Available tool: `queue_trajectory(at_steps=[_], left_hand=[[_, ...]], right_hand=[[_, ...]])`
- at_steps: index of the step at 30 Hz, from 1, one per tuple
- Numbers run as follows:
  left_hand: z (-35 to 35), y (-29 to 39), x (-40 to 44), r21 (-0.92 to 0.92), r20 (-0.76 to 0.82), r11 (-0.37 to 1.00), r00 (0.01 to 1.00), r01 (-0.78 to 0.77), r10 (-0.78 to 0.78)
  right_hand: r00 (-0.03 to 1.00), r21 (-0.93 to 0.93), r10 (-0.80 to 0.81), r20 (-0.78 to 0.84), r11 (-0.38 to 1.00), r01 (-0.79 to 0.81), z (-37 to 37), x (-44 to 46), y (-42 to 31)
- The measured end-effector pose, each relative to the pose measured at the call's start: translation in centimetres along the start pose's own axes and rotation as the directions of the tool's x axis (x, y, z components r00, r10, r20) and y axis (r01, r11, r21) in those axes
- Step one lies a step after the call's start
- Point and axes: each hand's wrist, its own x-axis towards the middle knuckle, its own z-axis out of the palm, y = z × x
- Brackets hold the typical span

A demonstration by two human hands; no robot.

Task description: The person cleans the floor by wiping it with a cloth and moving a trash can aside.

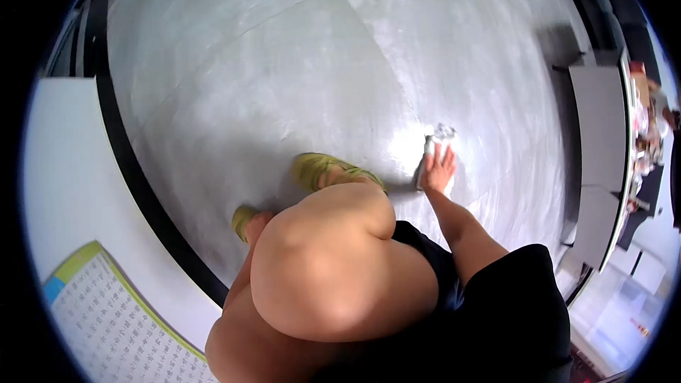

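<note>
My right hand [439, 168] lies with its fingers spread on a whitish cloth or wipe [430, 147], pressed against the grey floor [319, 64]. A small crumpled, shiny piece [446, 131] shows just beyond the fingertips. The cloth's exact shape is partly hidden under the palm. My left hand is not visible; my bent knees [319, 262] fill the lower middle of the view. Yellow-green slippers [312, 168] are on my feet, to the left of the right hand.
A white surface [67, 170] at the left bears a printed sheet with a green edge [128, 319]. At the right stands a white cabinet [599, 128] with assorted items on top. Part of another person [670, 117] shows at the far right edge.
</note>
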Motion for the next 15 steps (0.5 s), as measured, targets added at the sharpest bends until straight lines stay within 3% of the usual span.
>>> queue_trajectory(at_steps=[3,7,9,11,12,15], left_hand=[[1.7,1.5,0.8,0.022,0.234,0.999,0.972,0.026,-0.030],[-1.0,-0.1,1.1,0.193,0.226,0.969,0.954,0.156,-0.199],[-3.4,-0.9,1.4,0.290,0.155,0.930,0.948,0.225,-0.278],[-6.3,-1.7,2.2,0.383,0.044,0.878,0.943,0.288,-0.329],[-8.0,-2.0,2.8,0.421,-0.019,0.855,0.946,0.302,-0.325],[-12.7,-2.1,7.1,0.541,-0.210,0.803,0.964,0.252,-0.161]], right_hand=[[0.918,-0.035,0.397,-0.022,0.917,-0.397,-1.0,-3.3,6.1],[0.831,-0.073,0.541,-0.128,0.831,-0.552,1.0,-2.5,6.3],[0.809,-0.074,0.573,-0.127,0.808,-0.584,1.1,-0.9,5.0],[0.856,-0.041,0.479,-0.194,0.868,-0.495,2.0,1.5,3.3],[0.884,-0.014,0.448,-0.135,0.891,-0.454,1.1,3.0,1.6],[0.958,0.028,0.285,-0.042,0.958,-0.284,-0.8,7.7,-3.1]])
